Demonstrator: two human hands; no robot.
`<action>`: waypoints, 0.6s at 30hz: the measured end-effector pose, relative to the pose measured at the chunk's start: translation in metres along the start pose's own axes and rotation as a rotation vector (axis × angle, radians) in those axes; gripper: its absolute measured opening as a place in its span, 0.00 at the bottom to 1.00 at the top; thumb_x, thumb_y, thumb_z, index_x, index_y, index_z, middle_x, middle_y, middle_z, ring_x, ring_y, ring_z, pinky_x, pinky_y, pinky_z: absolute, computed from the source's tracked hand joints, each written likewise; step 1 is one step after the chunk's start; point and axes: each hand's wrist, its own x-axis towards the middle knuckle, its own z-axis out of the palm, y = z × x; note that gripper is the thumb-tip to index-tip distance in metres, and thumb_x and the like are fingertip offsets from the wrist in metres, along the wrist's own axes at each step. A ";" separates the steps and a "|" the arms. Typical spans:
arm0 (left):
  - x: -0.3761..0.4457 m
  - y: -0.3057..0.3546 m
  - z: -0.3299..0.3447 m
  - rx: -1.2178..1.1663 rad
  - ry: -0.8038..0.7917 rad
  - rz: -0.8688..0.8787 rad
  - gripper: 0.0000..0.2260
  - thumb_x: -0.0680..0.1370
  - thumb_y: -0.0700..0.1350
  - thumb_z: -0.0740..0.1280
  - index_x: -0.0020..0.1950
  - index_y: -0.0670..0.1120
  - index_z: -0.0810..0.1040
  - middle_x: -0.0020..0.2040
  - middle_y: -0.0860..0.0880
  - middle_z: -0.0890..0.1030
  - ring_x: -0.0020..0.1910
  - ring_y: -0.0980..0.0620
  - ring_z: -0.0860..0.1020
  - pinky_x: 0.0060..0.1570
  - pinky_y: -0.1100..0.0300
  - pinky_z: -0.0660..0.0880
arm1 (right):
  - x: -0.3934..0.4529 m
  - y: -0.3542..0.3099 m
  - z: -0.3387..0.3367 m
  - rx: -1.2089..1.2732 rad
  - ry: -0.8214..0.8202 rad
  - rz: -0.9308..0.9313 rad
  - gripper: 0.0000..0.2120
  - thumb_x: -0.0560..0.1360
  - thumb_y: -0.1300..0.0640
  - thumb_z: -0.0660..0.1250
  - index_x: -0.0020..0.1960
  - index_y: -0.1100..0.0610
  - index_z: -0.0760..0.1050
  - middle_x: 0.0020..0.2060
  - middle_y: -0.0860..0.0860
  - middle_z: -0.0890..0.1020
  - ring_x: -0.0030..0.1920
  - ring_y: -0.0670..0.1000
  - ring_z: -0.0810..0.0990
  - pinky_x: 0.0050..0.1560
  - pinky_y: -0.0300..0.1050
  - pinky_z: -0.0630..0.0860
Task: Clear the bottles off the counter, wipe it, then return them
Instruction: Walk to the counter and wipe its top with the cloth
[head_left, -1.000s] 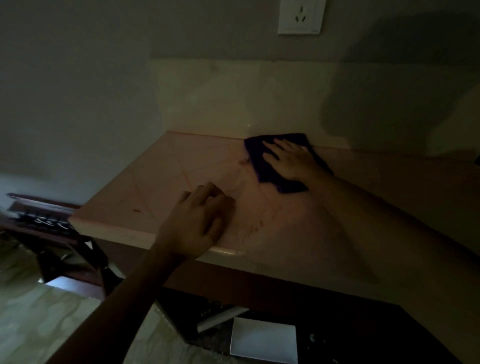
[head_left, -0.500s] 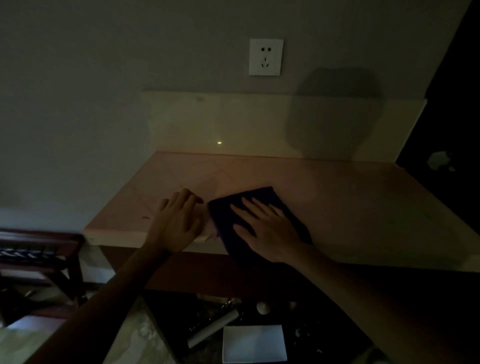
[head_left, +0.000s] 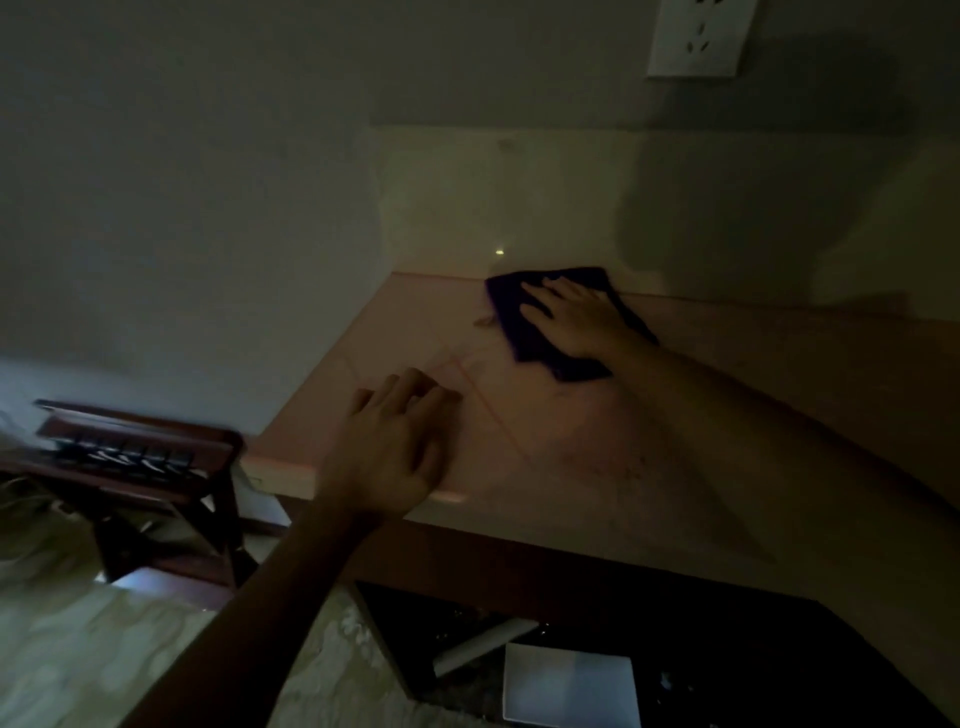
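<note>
Pale stone counter (head_left: 649, 457), dim light, no bottles anywhere on it. Nearest, left hand (head_left: 389, 447) spread flat and empty over the near edge, likely bracing the body for the reach. Farther back, right hand (head_left: 576, 317) pressed palm-down on a dark cloth (head_left: 524, 322), fingers extended, pinning rather than pinching it, at the far left corner just beside the low back wall (head_left: 467, 208). Cloth dark purple, roughly square, lying flat, one corner toward the near side. Faint red lines and smudges on the surface between the hands. Wiping stage, by the look; bottles out of view.
</note>
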 end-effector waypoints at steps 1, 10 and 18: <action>0.000 0.000 0.000 -0.003 0.007 0.001 0.21 0.74 0.54 0.54 0.63 0.51 0.74 0.58 0.49 0.74 0.52 0.48 0.73 0.49 0.53 0.67 | 0.003 -0.001 -0.002 -0.007 -0.002 0.001 0.29 0.79 0.34 0.41 0.78 0.40 0.49 0.79 0.46 0.52 0.79 0.50 0.49 0.76 0.53 0.48; -0.006 0.007 -0.005 -0.129 0.072 -0.028 0.17 0.76 0.53 0.54 0.59 0.49 0.74 0.57 0.48 0.72 0.53 0.46 0.73 0.48 0.53 0.64 | -0.134 -0.054 0.005 -0.010 0.024 -0.108 0.28 0.80 0.37 0.42 0.79 0.41 0.47 0.80 0.46 0.49 0.79 0.49 0.47 0.77 0.52 0.46; -0.013 -0.049 -0.019 -0.038 0.063 -0.039 0.20 0.74 0.54 0.53 0.60 0.49 0.75 0.60 0.48 0.74 0.57 0.45 0.74 0.51 0.51 0.66 | -0.184 -0.080 0.012 0.015 0.057 -0.191 0.28 0.79 0.35 0.40 0.78 0.37 0.47 0.79 0.43 0.49 0.79 0.46 0.48 0.77 0.51 0.48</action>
